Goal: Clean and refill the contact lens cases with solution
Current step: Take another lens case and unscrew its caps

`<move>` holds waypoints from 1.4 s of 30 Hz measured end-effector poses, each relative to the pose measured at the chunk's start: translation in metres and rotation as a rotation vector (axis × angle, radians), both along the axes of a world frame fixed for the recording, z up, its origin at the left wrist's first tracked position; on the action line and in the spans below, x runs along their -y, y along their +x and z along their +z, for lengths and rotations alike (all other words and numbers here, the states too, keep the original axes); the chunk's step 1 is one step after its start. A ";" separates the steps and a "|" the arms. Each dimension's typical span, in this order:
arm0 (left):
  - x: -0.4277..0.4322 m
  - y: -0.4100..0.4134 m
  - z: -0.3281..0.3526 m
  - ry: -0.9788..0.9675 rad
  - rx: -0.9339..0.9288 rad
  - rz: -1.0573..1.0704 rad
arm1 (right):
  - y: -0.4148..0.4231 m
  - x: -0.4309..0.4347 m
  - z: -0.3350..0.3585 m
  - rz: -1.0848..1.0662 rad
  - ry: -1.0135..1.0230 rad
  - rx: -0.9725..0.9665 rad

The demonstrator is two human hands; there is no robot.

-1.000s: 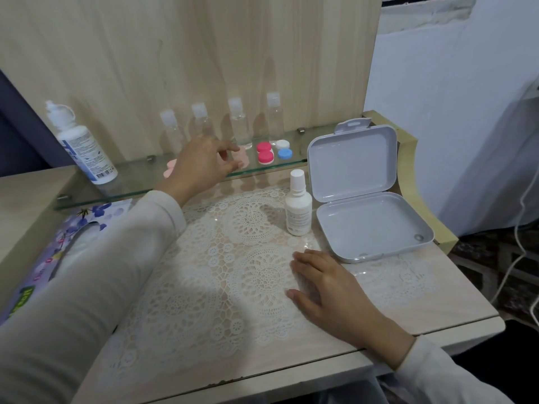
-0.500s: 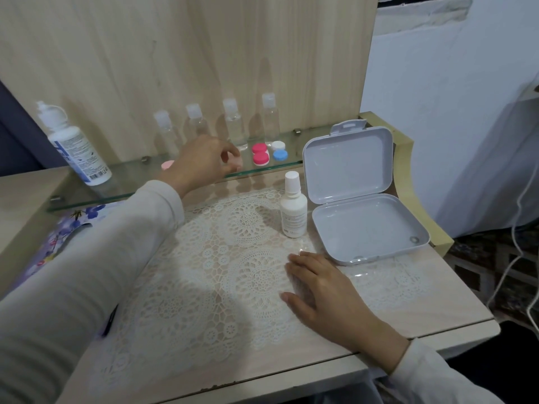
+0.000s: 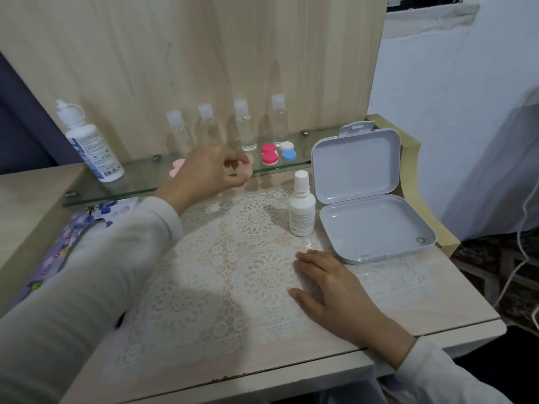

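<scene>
My left hand point(image 3: 204, 173) reaches to the front edge of the glass shelf point(image 3: 131, 182), and its fingertips pinch a pale pink lens case point(image 3: 246, 169). Another pink case point(image 3: 176, 167) shows partly behind that hand. Farther right on the shelf lie a red-and-pink lens case point(image 3: 268, 154) and a white-and-blue lens case point(image 3: 288, 151). A small white solution bottle point(image 3: 302, 212) stands capped on the lace mat point(image 3: 204, 287). My right hand point(image 3: 326, 284) rests flat on the mat, holding nothing.
A large solution bottle point(image 3: 92, 144) stands at the shelf's left end, and several clear travel bottles point(image 3: 245, 126) line the wooden back panel. An open white box point(image 3: 376, 225) sits empty at the right. A flowered tissue pack point(image 3: 55, 246) lies at the left under my sleeve.
My left hand's fingers have closed more on the pale pink case and drawn it slightly toward the shelf's front edge. My right hand has stayed in place.
</scene>
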State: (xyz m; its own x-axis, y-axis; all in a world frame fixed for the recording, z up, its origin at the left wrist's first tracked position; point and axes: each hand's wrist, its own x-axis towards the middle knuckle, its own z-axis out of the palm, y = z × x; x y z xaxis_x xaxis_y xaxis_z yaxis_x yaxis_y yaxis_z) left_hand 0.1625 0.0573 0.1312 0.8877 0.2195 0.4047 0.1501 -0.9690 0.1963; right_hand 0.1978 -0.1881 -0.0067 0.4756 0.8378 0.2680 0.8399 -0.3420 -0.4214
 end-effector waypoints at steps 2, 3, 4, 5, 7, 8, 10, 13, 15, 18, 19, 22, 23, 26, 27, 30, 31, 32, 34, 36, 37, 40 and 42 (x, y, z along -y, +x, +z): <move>0.008 -0.016 -0.009 -0.029 -0.008 -0.040 | 0.000 0.000 0.001 -0.001 0.004 0.000; 0.013 -0.025 -0.017 -0.055 -0.027 -0.064 | 0.000 0.000 0.001 -0.004 0.004 0.002; 0.018 -0.035 -0.025 -0.084 -0.057 -0.093 | -0.001 0.001 0.002 -0.007 0.006 0.005; 0.023 -0.045 -0.035 -0.106 -0.089 -0.121 | -0.001 0.001 0.003 -0.011 0.009 0.006; 0.035 -0.063 -0.056 -0.136 -0.148 -0.159 | -0.002 0.001 0.004 -0.015 0.011 0.012; 0.040 -0.072 -0.066 -0.157 -0.165 -0.163 | -0.002 0.001 0.004 -0.014 0.007 0.014; 0.045 -0.086 -0.083 -0.193 -0.181 -0.165 | -0.002 0.001 0.005 -0.020 0.006 0.008; 0.046 -0.099 -0.103 -0.243 -0.167 -0.216 | -0.004 0.000 0.006 -0.032 0.014 0.001; 0.047 -0.106 -0.109 -0.277 -0.146 -0.238 | -0.005 0.000 0.007 -0.036 0.014 0.011; 0.047 -0.113 -0.113 -0.283 -0.091 -0.218 | -0.006 0.000 0.014 -0.002 -0.026 0.080; 0.047 -0.115 -0.114 -0.283 -0.073 -0.197 | -0.007 -0.001 0.019 0.011 -0.067 0.090; 0.051 -0.118 -0.114 -0.306 -0.028 -0.118 | -0.007 -0.013 0.034 0.023 -0.156 0.075; 0.053 -0.119 -0.115 -0.311 -0.030 -0.089 | -0.008 -0.018 0.037 0.024 -0.154 0.063; 0.060 -0.118 -0.118 -0.337 -0.053 -0.020 | -0.013 -0.035 0.039 0.077 -0.137 0.003; 0.061 -0.118 -0.119 -0.349 -0.048 -0.012 | -0.016 -0.040 0.038 0.101 -0.134 -0.014; 0.064 -0.118 -0.123 -0.354 -0.017 -0.018 | -0.022 -0.048 0.034 0.152 -0.083 -0.033; 0.065 -0.118 -0.124 -0.335 -0.005 -0.027 | -0.023 -0.049 0.033 0.173 -0.054 -0.023; 0.066 -0.118 -0.124 -0.320 0.002 -0.033 | -0.024 -0.049 0.031 0.191 -0.043 -0.016; 0.068 -0.118 -0.124 -0.327 0.007 -0.049 | -0.026 -0.049 0.030 0.206 -0.027 -0.013; 0.068 -0.118 -0.125 -0.356 0.014 -0.069 | -0.028 -0.048 0.028 0.203 -0.003 -0.012; 0.068 -0.119 -0.125 -0.370 0.013 -0.075 | -0.029 -0.047 0.027 0.195 0.005 -0.018; 0.070 -0.119 -0.125 -0.404 0.006 -0.081 | -0.035 -0.043 0.022 0.163 0.041 -0.053; 0.071 -0.119 -0.124 -0.423 -0.004 -0.075 | -0.038 -0.041 0.018 0.141 0.079 -0.080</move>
State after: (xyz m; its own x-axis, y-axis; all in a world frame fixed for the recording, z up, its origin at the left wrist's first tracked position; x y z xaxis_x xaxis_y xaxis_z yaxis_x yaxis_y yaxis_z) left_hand 0.0431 -0.0141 0.0074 0.9088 0.3003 0.2896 0.0841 -0.8117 0.5780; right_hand 0.1595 -0.1470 0.0115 0.3774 0.8756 0.3015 0.8398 -0.1864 -0.5099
